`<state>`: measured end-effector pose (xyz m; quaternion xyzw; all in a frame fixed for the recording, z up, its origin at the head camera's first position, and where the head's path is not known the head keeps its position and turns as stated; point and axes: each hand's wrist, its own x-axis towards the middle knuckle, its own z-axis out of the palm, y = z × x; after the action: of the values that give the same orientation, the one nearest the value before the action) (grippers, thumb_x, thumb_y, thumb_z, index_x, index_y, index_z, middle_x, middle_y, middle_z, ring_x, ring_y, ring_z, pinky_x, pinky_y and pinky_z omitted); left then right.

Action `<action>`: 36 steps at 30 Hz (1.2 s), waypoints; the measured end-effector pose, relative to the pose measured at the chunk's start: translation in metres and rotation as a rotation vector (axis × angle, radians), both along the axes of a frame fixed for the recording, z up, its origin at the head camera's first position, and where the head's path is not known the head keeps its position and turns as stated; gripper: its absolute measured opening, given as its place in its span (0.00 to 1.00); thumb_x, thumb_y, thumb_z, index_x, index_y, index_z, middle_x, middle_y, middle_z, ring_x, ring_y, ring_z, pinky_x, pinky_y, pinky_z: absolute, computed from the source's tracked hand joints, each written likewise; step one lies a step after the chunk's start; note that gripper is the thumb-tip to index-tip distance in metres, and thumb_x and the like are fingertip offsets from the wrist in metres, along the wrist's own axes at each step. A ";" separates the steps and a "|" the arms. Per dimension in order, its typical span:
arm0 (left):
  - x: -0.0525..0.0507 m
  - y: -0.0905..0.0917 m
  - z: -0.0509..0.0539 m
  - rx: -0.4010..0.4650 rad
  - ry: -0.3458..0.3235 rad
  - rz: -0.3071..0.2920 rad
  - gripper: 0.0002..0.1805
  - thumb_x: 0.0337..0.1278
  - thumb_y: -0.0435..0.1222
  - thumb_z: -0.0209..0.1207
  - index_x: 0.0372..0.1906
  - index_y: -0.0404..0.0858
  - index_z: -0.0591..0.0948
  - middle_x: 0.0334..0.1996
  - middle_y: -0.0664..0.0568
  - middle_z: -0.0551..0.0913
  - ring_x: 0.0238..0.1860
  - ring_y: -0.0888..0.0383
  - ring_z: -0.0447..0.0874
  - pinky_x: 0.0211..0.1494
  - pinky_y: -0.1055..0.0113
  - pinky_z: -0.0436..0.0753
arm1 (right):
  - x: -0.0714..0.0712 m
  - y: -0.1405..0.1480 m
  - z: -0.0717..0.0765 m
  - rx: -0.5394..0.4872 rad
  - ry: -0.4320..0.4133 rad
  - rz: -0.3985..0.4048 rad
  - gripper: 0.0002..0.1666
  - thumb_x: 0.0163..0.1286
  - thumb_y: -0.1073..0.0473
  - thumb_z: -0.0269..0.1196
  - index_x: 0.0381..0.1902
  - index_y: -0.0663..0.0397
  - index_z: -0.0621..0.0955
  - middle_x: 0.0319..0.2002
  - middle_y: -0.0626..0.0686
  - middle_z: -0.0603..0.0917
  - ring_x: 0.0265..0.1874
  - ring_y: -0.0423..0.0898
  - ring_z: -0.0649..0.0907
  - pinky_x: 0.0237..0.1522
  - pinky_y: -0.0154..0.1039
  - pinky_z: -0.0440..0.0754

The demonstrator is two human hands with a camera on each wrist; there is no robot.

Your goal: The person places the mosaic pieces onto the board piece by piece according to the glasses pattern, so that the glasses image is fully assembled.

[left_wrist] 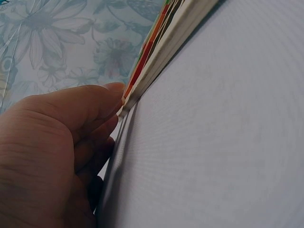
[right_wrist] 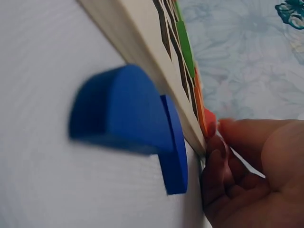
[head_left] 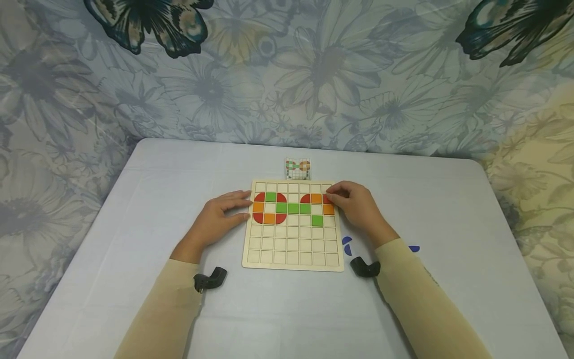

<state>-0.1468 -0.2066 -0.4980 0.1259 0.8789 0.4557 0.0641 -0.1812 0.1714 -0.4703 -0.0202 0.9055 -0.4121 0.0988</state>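
A square wooden grid board point(head_left: 291, 244) lies on the table, with red, orange and green pieces set in its upper rows. My right hand point(head_left: 358, 207) is at the board's upper right, where thumb and fingertips pinch a red rounded piece point(right_wrist: 210, 121) above an orange square point(head_left: 329, 210). The fingers partly cover that red piece. At the board's left edge, my left hand point(head_left: 215, 219) rests with its fingers extended, the thumb point(left_wrist: 102, 97) touching the rim. A green square point(head_left: 317, 221) sits one row lower, near the right side.
Two blue rounded pieces point(head_left: 347, 240) lie just right of the board; another blue piece point(head_left: 414, 249) shows beside the right sleeve. Behind the board is a small pattern card point(head_left: 298, 168). Black wrist cameras point(head_left: 211, 279) project from both sleeves. A floral backdrop point(head_left: 314, 75) rises behind the table.
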 end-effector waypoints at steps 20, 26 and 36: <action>0.001 0.002 0.001 -0.006 -0.005 0.007 0.20 0.69 0.37 0.74 0.64 0.43 0.90 0.73 0.63 0.78 0.79 0.56 0.68 0.82 0.47 0.63 | 0.010 0.002 0.004 -0.064 0.036 0.010 0.23 0.85 0.43 0.63 0.57 0.56 0.86 0.48 0.56 0.88 0.47 0.55 0.81 0.54 0.52 0.79; 0.001 0.002 0.002 -0.008 -0.004 0.006 0.20 0.69 0.37 0.74 0.64 0.44 0.90 0.74 0.63 0.78 0.79 0.55 0.68 0.82 0.46 0.63 | 0.020 0.005 0.011 -0.108 0.030 -0.001 0.29 0.86 0.38 0.58 0.60 0.58 0.85 0.47 0.58 0.86 0.46 0.56 0.82 0.51 0.51 0.81; 0.000 0.001 0.001 0.001 -0.006 0.002 0.21 0.69 0.37 0.74 0.64 0.44 0.90 0.73 0.63 0.78 0.79 0.56 0.68 0.82 0.47 0.63 | 0.042 0.024 0.032 -0.274 0.035 0.083 0.35 0.91 0.38 0.46 0.66 0.64 0.80 0.56 0.58 0.85 0.52 0.56 0.84 0.58 0.48 0.84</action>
<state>-0.1468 -0.2054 -0.4974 0.1237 0.8785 0.4567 0.0662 -0.1397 0.1956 -0.4383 -0.0782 0.8409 -0.5268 0.0965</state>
